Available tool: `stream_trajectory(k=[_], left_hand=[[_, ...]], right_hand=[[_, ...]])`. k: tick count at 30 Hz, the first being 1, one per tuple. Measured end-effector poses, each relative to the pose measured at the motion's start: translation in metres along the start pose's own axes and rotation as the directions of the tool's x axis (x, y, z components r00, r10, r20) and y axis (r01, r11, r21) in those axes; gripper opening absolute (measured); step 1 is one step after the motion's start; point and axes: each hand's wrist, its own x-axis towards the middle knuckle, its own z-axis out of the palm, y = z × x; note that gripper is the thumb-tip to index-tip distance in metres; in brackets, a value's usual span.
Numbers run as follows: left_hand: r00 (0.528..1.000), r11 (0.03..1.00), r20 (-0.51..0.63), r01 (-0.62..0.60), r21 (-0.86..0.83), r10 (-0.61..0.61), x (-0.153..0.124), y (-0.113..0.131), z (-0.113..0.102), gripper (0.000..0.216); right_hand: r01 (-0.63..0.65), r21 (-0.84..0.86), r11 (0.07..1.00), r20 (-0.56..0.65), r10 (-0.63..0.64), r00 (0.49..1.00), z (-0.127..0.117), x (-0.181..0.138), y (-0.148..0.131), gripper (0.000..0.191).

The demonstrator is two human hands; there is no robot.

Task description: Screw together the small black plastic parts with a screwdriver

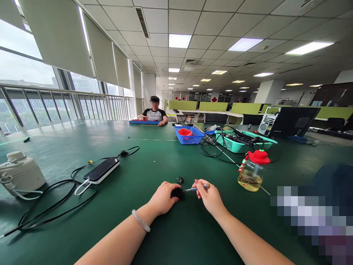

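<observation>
My left hand grips a small black part on the green tabletop, its fingers and thumb closed around the sides. What kind of part it is, I cannot tell. Between the fingers of my right hand is a slim screwdriver with a thin metal shaft and a clear-looking handle. Its shaft points left, with the tip at the black part; whether they touch is too small to make out. Just beyond my left fingertips lies another small dark piece.
Left lie a white-edged power bank, looping black cables and a white bottle. A blue basket, a teal basket with cables and a red-lidded jar stand right. Across the table sits a person by a blue tray.
</observation>
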Motion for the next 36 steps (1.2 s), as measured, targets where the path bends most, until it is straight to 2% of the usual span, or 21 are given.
stream_trajectory(k=[7,14,20,23,27,31,36], left_hand=[[1.000,1.000,-0.003,-0.016,0.017,0.016,0.001,-0.001,0.000,0.046],[1.000,1.000,0.012,0.026,0.015,-0.026,0.002,-0.002,0.000,0.051],[0.999,0.999,0.021,0.035,0.027,-0.036,0.002,-0.002,0.000,0.052],[1.000,0.999,0.017,0.018,0.030,-0.019,0.003,-0.002,0.000,0.052],[1.000,1.000,0.009,-0.005,0.017,0.005,0.002,-0.002,0.001,0.052],[1.000,1.000,0.004,-0.017,0.005,0.017,0.002,-0.004,0.002,0.049],[1.000,0.999,0.000,-0.031,0.009,0.031,0.001,-0.003,0.002,0.050]], right_hand=[[0.107,-0.010,0.994,-0.089,-0.107,0.990,-0.006,-0.006,-0.004,0.050],[0.257,-0.176,0.950,0.053,-0.252,0.966,-0.006,-0.011,-0.020,0.044],[0.301,-0.191,0.934,0.041,-0.299,0.953,-0.005,-0.013,-0.024,0.042],[0.405,-0.184,0.896,0.063,-0.400,0.914,-0.003,-0.018,-0.025,0.038],[0.530,-0.246,0.811,0.195,-0.495,0.847,0.006,-0.024,-0.027,0.030],[0.541,-0.270,0.797,0.237,-0.490,0.839,0.013,-0.025,-0.029,0.028],[0.551,-0.260,0.793,0.222,-0.506,0.833,0.011,-0.026,-0.032,0.028]])
